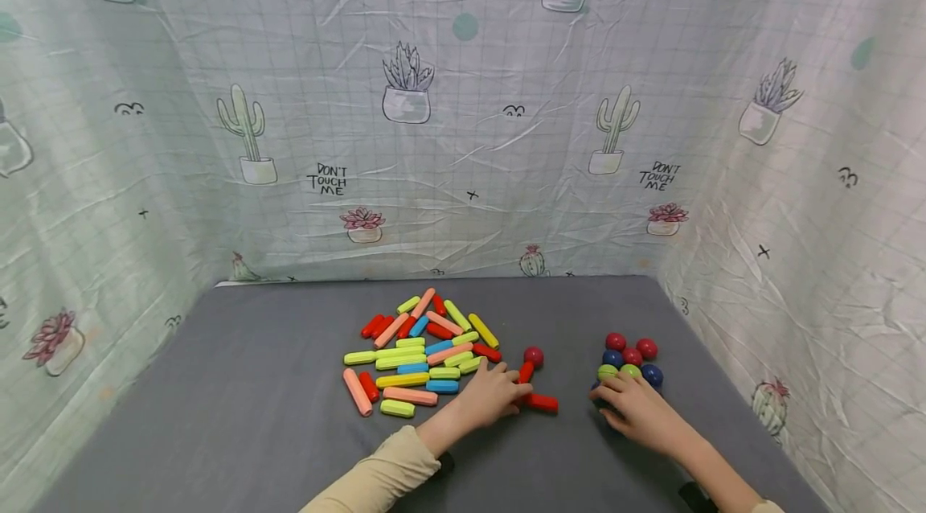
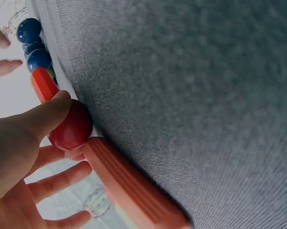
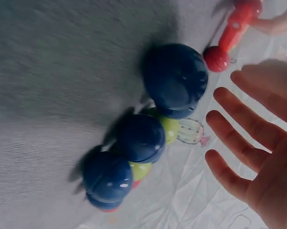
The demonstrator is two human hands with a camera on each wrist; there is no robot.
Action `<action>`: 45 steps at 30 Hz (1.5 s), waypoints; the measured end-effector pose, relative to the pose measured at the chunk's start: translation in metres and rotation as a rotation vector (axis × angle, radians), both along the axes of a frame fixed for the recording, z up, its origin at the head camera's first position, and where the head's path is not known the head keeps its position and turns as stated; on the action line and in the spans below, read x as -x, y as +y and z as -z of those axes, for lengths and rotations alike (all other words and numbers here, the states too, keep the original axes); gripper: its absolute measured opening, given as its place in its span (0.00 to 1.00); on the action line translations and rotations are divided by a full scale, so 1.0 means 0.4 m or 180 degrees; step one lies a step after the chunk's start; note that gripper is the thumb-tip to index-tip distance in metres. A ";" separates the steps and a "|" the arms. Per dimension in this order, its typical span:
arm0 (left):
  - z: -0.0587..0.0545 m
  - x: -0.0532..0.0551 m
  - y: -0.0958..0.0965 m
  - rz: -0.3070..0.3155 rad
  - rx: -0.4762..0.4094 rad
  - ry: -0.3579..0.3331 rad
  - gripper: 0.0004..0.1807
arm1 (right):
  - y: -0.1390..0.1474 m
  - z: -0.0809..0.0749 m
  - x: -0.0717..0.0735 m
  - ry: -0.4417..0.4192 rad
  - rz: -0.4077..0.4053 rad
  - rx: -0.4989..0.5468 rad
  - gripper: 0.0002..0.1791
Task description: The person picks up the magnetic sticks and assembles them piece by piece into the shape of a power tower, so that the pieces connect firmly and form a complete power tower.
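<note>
Left hand [image 1: 492, 394] pinches a red ball [image 2: 76, 126] between thumb and finger, mid-table, just right of the other sticks [image 1: 401, 363]. Far stick [image 1: 525, 373] runs from that hand to the far ball [image 1: 534, 356], touching it; right stick [image 1: 542, 404] points right, out from under the fingers. Coral stick [image 2: 136, 186] has its end at the red ball in the left wrist view; can't tell if joined. Right hand [image 1: 640, 410] is over the near side of the ball pile [image 1: 631, 356], fingers straight, spread, gripping nothing; blue ball [image 3: 174, 78] just beside the fingertips, contact unclear. Hands well apart. Main risk, I'd judge: red ball is smooth and round, so a thumb slip or off-centre push could twist it, swing the sticks out of line or pop a weak joint. Lifting by the red ball alone could drop the far ball if it's poorly seated; fit not visible. Left hand is also close to the other sticks, so a knuckle drifting left could scatter them. Right side: a clumsy fingertip nudge could set the blue ball rolling, maybe off the table's [image 1: 275, 384] right edge.
</note>
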State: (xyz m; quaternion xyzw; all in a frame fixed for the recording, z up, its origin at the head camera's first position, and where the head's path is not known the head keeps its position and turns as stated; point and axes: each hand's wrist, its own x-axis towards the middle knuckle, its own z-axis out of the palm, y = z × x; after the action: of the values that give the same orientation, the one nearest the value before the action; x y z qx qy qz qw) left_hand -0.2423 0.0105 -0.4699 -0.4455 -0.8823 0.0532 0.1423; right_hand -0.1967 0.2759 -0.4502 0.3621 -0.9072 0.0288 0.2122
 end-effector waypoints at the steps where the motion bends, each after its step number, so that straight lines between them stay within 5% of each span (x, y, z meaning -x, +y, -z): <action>1: -0.001 0.001 -0.001 0.0007 0.0009 0.0020 0.16 | 0.004 0.003 -0.007 -0.0029 0.0024 -0.0034 0.12; 12: -0.005 0.010 -0.007 -0.0053 -0.0014 -0.0100 0.15 | 0.025 0.013 -0.022 -0.0126 0.0149 -0.0421 0.24; 24: -0.007 0.000 0.000 -0.0165 -0.0061 -0.0219 0.13 | -0.068 0.018 0.024 -0.0173 -0.0014 -0.0077 0.18; 34: -0.013 -0.042 0.021 -0.0191 0.0209 -0.0070 0.13 | -0.087 0.022 0.040 -0.0773 -0.0005 -0.0234 0.14; 40: -0.005 -0.041 0.004 -0.0239 0.0144 -0.0233 0.14 | -0.096 0.013 0.046 -0.0925 -0.0049 -0.0222 0.15; 45: -0.010 -0.021 -0.021 -0.0090 -0.0034 -0.0450 0.15 | -0.103 0.007 0.052 -0.0884 -0.0101 -0.0246 0.14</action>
State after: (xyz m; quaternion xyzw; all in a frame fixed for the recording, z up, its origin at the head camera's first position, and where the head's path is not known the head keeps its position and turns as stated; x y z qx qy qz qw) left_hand -0.2339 0.0019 -0.4658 -0.4349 -0.8966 0.0189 0.0812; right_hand -0.2177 0.2348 -0.4531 0.3769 -0.9224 0.0470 0.0700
